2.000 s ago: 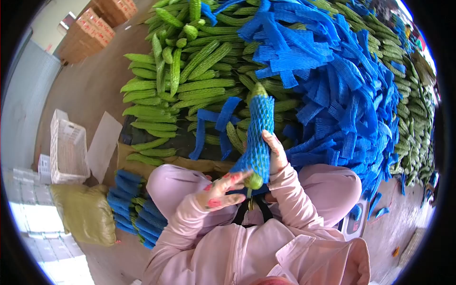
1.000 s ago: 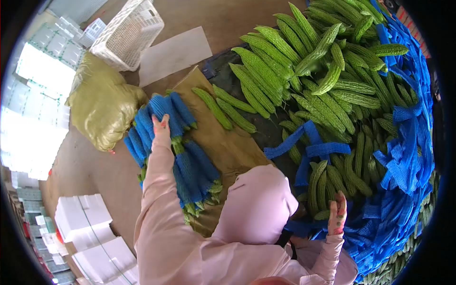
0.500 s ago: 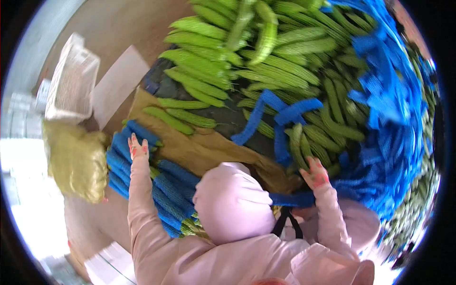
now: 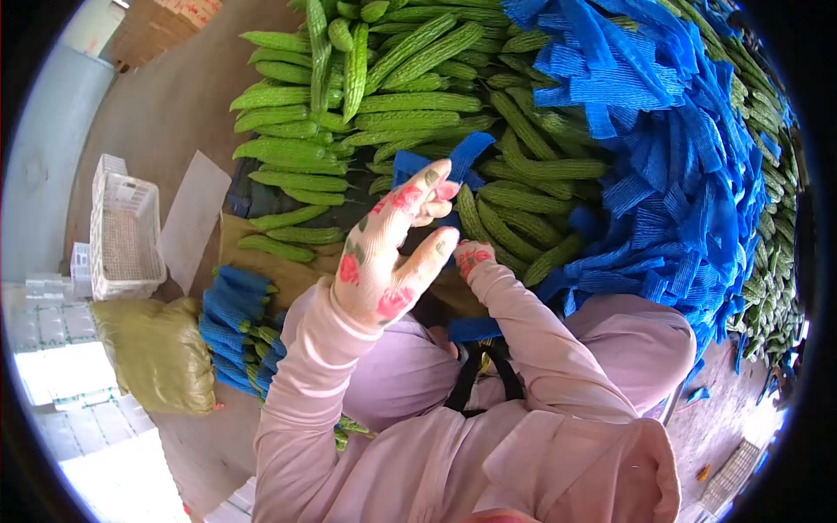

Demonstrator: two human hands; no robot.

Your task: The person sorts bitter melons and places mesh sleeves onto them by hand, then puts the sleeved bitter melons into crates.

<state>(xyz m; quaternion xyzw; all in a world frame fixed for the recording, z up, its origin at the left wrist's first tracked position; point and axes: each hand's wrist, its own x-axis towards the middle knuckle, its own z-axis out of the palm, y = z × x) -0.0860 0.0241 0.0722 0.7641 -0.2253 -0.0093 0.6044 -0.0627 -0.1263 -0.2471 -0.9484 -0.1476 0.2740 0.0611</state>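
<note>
My left hand (image 4: 379,248), in a white glove with a red flower print, is raised in front of my body. Its thumb stands apart from the bent fingers, with nothing between them. Beyond it lies a blue mesh sleeve (image 4: 472,155), partly covered by the fingers. My right hand (image 4: 475,256), gloved alike, is lower and farther off, closed at the near end of a green bitter gourd (image 4: 468,213). Part of its fingers is hidden. More bitter gourds (image 4: 514,228) lie beside it. At my left are several gourds in blue mesh sleeves (image 4: 228,327).
Rows of bitter gourds (image 4: 410,102) fill the far side. A large heap of blue mesh sleeves (image 4: 649,200) lies at the right, with more gourds (image 4: 767,253) beyond. On the left are a white plastic basket (image 4: 106,235), a flat white sheet (image 4: 193,213) and a stuffed yellowish sack (image 4: 157,353).
My left hand has left the sleeved gourds on the left and come up to the middle. My right hand remains by the gourds. The camera view has shifted.
</note>
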